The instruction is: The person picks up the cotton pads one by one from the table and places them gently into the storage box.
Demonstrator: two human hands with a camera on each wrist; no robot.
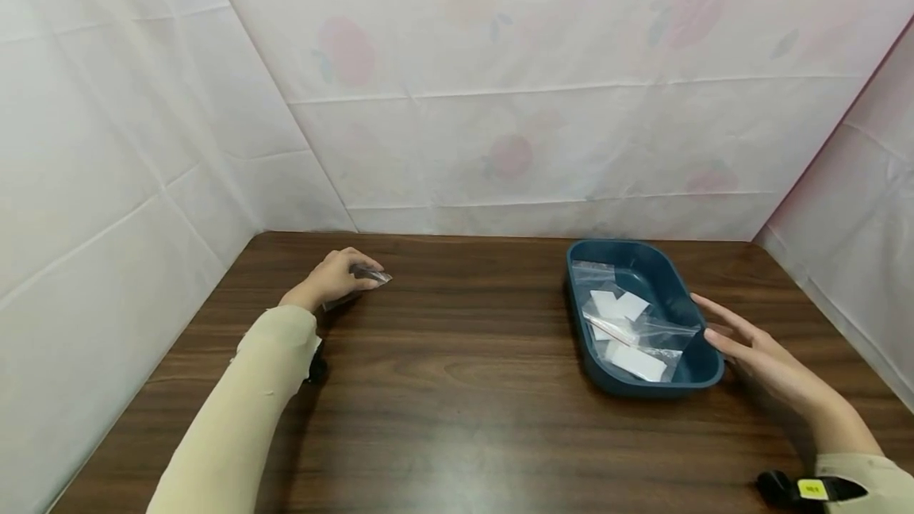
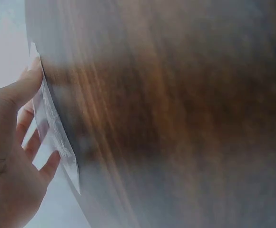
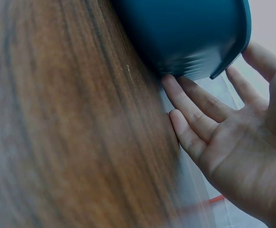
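My left hand (image 1: 334,276) is above the left part of the table, pinching a small clear plastic bag (image 2: 57,130) between thumb and fingers. In the head view much of that bag is covered by the hand. On the right, a dark blue plastic basin (image 1: 635,391) holds several clear zip bags (image 1: 639,362), some with white pieces inside. My right hand (image 1: 771,363) touches the basin's right side with fairly straight, spread fingers. In the right wrist view the fingertips (image 3: 169,80) meet the basin's outer wall, low near the tabletop.
The brown wood-grain table (image 1: 457,387) stretches between the two hands. White curtains (image 1: 500,101) with pale pink prints hang behind it, and more white cloth closes off the left and right sides. A black wrist strap (image 1: 810,490) sits on the right forearm.
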